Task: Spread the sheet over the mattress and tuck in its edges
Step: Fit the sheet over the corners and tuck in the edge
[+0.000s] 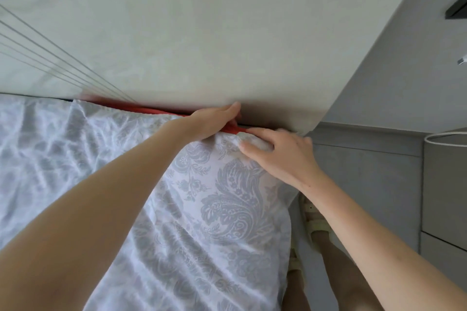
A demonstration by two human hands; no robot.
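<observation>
Head view. The left hand [212, 120] reaches to the far edge of the bed, where the sheet [227, 197] meets the wall [202, 33]. Its thumb lies straight along the foot of the wall. Its fingers [225, 122] point down at the gap behind the bed and their tips are hidden there, so I cannot tell whether they are apart, together or holding anything. Just under them a red strip [151, 110] shows between sheet and wall. The left forearm is stretched long and straight across the sheet, from the lower left up to the wall.

The right hand [283, 156] sits at the bed's far right corner, just beside the left. Its fingers [255, 145] are curled together round a bunched fold of sheet, with the thumb alongside — a firm grip on the cloth. The wrist is bent back a little and the forearm comes in from the lower right, over the side of the bed.

The sheet is white with a grey floral pattern. It covers the bed from the near edge to the wall, wrinkled on the left, smoother under the arms, and drops over the right side. Beside that side, on the grey floor [366, 171], stand the person's feet in pale sandals [313, 219].
</observation>
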